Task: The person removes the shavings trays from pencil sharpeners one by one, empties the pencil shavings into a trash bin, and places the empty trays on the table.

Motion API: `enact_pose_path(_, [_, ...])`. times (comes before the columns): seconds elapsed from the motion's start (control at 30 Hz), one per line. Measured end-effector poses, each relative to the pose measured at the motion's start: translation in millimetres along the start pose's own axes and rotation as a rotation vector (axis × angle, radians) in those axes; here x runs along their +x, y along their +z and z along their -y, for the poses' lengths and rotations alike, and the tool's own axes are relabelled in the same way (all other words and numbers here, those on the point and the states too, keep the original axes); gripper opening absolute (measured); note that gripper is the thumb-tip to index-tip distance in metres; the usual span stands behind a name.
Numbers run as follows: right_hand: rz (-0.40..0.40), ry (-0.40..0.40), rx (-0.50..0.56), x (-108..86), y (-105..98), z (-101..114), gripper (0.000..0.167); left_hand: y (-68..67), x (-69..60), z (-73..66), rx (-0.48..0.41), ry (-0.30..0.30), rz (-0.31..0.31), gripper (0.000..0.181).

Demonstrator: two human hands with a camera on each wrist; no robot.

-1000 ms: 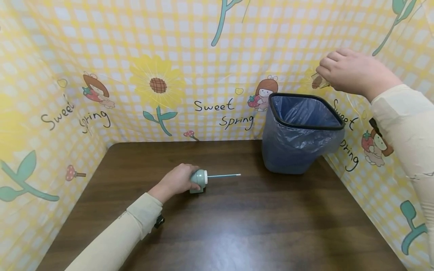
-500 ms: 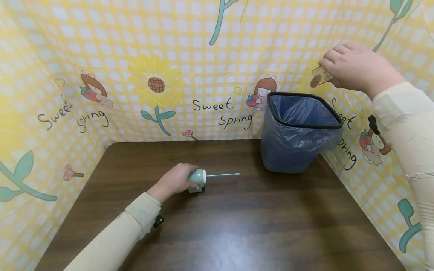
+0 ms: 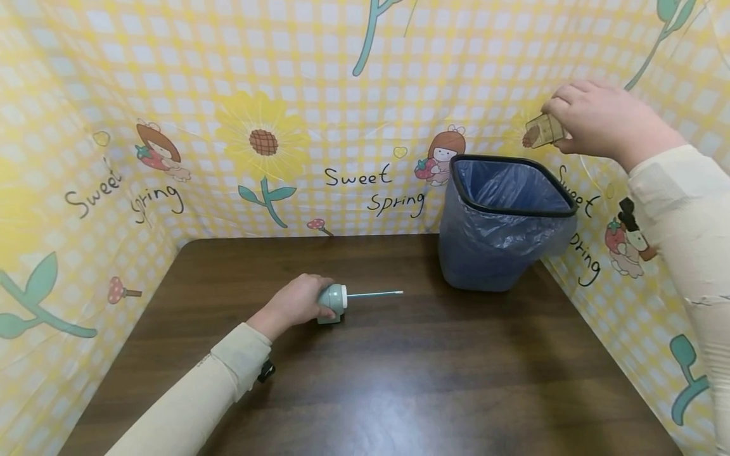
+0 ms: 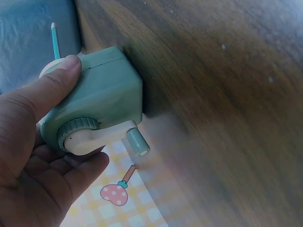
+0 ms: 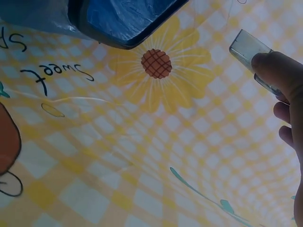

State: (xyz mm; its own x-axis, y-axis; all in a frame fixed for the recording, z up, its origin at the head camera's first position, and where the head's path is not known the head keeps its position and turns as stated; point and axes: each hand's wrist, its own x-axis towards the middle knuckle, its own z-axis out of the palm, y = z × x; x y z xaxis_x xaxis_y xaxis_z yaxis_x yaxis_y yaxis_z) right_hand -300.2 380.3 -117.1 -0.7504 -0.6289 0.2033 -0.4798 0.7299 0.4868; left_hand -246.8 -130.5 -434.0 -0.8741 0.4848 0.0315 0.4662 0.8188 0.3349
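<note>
You seem to be at an emptying step: your left grip (image 3: pixel 295 301) curls round the green sharpener (image 4: pixel 104 90), pencil (image 3: pixel 374 294) in it, at the table (image 3: pixel 228 272), while your right grip (image 3: pixel 610 120) pinches the clear box (image 3: pixel 544 131) near the bin (image 3: pixel 485 247), and tipping it squarely inward looks called for.

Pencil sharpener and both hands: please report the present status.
Left hand grips green sharpener, pencil inserted. Right hand holds clear container near bin. Nothing visible between container and bin.

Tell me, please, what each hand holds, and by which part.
The left hand grips a crank pencil sharpener by its body; the right hand, a clear container by one end.
</note>
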Motion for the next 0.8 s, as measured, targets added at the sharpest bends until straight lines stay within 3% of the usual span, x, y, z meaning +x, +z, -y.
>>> enact_pose_path(0.47, [0.082, 0.13, 0.132, -2.0, 18, 2, 0.068, 0.0, 2.3, 5.6, -0.007, 0.004, -0.005, 0.071])
enact_pose_path(0.8, [0.023, 0.165, 0.205, -1.8, 24, 6, 0.065, -2.6, 0.8, 3.5, -0.009, -0.001, -0.009, 0.071])
